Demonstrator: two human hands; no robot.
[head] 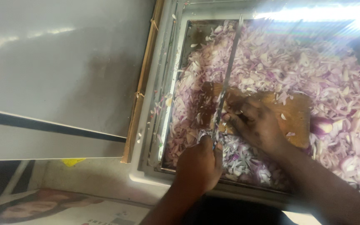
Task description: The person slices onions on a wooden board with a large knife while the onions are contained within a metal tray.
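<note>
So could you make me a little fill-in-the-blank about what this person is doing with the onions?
1. The left hand grips a long ____.
2. The right hand presses down on a wooden ____ board.
3. The chopped onions heaped in the metal tray are ____ in colour.
4. The knife's blade points ____ from the person.

Missing words: knife; cutting; purple; away
</note>
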